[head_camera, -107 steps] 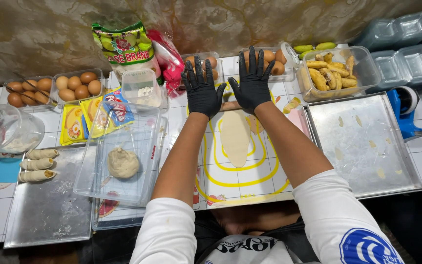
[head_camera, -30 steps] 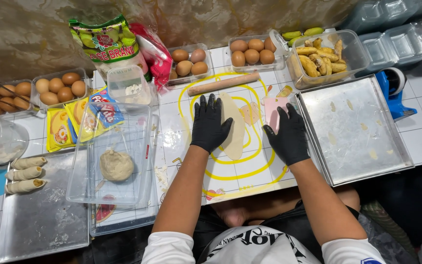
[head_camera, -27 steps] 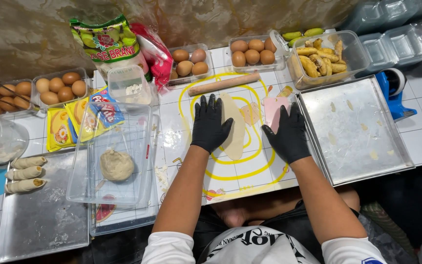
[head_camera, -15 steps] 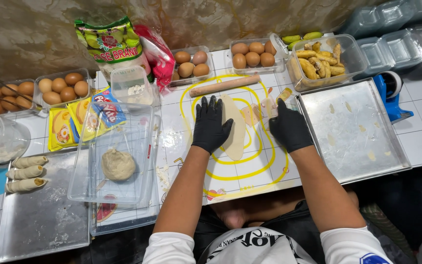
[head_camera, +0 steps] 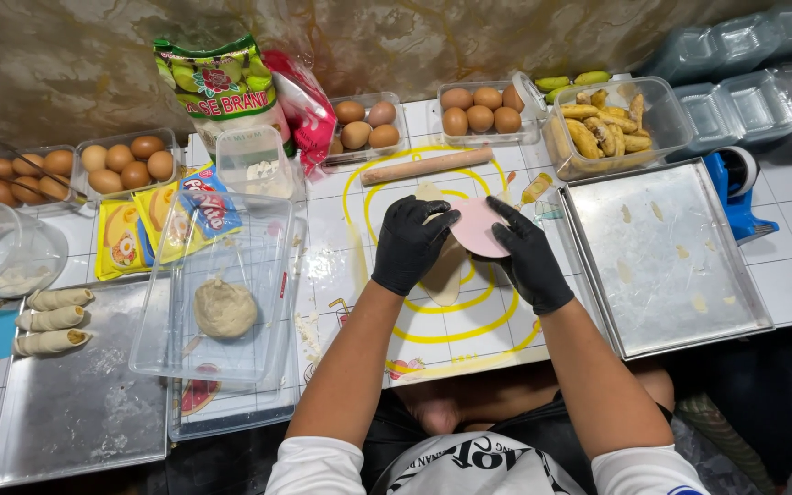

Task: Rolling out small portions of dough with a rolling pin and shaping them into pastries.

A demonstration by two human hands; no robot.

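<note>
Both gloved hands meet over the dough strip [head_camera: 445, 275]: left hand [head_camera: 412, 243] presses it flat-palmed, right hand [head_camera: 529, 257] pinches a pink disc [head_camera: 476, 226] at its 11 o'clock.

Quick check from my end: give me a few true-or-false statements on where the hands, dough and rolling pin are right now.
1. Both hands wear black gloves. True: left hand, right hand.
2. The right hand holds a pink disc. True.
3. The rolling pin is in the left hand. False: it lies on the mat, beyond the hands.
4. The dough ball sits on the right metal tray. False: it is in a clear container on the left.
</note>
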